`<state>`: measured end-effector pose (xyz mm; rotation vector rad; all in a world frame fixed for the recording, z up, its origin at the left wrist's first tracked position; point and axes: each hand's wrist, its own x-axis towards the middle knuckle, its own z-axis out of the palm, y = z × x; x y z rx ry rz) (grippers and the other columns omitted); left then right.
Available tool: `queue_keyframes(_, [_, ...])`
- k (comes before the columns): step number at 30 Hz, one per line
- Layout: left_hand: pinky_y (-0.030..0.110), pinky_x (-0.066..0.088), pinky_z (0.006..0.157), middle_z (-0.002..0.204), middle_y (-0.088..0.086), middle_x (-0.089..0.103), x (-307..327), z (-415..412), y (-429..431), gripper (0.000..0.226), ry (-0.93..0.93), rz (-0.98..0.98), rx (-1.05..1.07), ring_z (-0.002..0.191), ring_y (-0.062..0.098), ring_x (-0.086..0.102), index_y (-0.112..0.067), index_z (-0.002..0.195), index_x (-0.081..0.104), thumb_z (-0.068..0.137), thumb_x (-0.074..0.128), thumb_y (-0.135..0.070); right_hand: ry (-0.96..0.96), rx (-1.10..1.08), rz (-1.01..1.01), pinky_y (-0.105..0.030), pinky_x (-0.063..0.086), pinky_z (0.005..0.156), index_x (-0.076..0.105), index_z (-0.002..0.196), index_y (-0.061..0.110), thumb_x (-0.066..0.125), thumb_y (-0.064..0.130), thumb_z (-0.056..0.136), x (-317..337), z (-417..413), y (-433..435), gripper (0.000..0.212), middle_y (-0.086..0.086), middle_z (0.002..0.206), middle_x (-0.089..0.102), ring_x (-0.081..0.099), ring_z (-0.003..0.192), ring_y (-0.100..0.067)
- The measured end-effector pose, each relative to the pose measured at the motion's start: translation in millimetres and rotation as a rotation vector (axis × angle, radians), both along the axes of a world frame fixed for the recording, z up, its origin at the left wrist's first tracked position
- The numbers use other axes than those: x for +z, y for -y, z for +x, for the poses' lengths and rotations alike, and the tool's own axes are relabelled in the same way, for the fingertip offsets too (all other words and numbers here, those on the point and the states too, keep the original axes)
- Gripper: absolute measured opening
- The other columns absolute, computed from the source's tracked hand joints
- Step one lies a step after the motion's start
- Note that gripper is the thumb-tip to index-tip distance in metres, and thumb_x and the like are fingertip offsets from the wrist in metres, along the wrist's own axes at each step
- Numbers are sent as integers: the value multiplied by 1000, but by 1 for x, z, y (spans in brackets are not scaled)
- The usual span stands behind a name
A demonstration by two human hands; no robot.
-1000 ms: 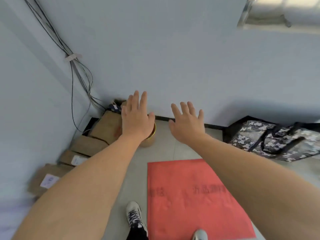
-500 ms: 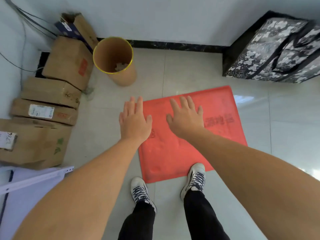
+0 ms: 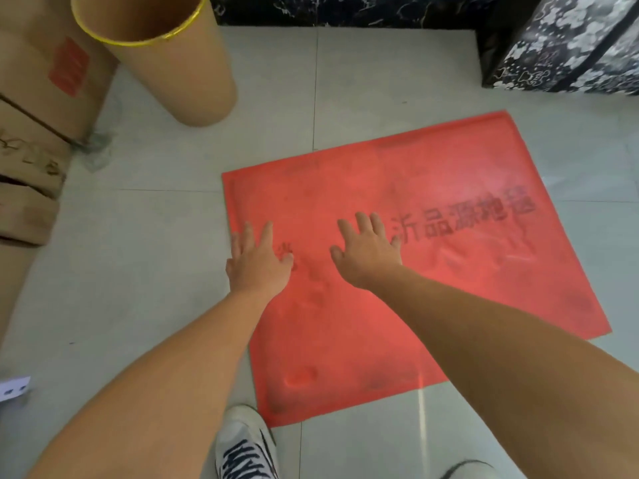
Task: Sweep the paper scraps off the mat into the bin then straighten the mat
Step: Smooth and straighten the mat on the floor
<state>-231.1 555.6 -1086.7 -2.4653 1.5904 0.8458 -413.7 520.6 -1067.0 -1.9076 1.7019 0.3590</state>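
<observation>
A red mat point(image 3: 449, 288) with dark printed characters lies on the tiled floor, turned at an angle to the tile lines. No paper scraps show on it. My left hand point(image 3: 257, 264) hovers over the mat's left edge, fingers spread and holding nothing. My right hand point(image 3: 366, 254) is beside it over the mat, also spread and holding nothing. Whether either palm touches the mat I cannot tell. A tan cylindrical bin point(image 3: 166, 53) with a yellow rim stands at the far left, beyond the mat's corner.
Stacked cardboard boxes point(image 3: 38, 115) line the left side. A black-and-white patterned bag point(image 3: 570, 46) sits at the far right by the dark baseboard point(image 3: 345, 10). My shoe point(image 3: 247, 444) stands at the mat's near corner.
My view has tilted from the wall down to the floor and drawn closer. Both hands have come down over the left part of the mat, still spread.
</observation>
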Motion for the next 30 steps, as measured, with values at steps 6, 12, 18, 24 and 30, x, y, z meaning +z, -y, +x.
queue_keyframes(6, [55,19,117,165,2,-6,-82,16,-13,92,19,67,-28,151,27,-5,-38,155,6,84,58,-63,19,-26,28,-74,16,106,12,153,39,42,53,95,-89,4,12,66,2,163,-15,-23,147,-28])
queue_keyframes(12, [40,5,122,164,10,-6,-113,8,11,102,-56,26,-50,150,32,-6,-33,156,5,80,67,-58,-29,18,36,-79,10,102,7,151,45,43,60,92,-122,5,25,71,2,161,-22,-29,145,-28])
queue_keyframes(18, [49,8,121,164,2,-15,-124,-7,11,107,-18,134,-107,150,32,-11,-37,156,2,76,70,-60,-49,-64,187,-81,12,99,-4,148,55,46,67,89,-135,-4,22,79,6,157,-32,-29,144,-28])
queue_keyframes(24, [43,5,121,164,4,-11,-112,-10,20,101,-35,209,-121,149,36,-8,-36,156,6,80,69,-57,14,-157,314,-83,21,95,-7,148,53,48,62,92,-127,-1,23,80,6,155,-37,-32,143,-29])
queue_keyframes(30, [42,6,121,164,4,-9,-102,-33,12,98,-100,321,-190,149,39,-7,-37,156,8,80,67,-57,-42,-167,377,-80,24,97,-18,147,51,48,63,91,-124,-29,-7,87,5,151,-43,-34,142,-30])
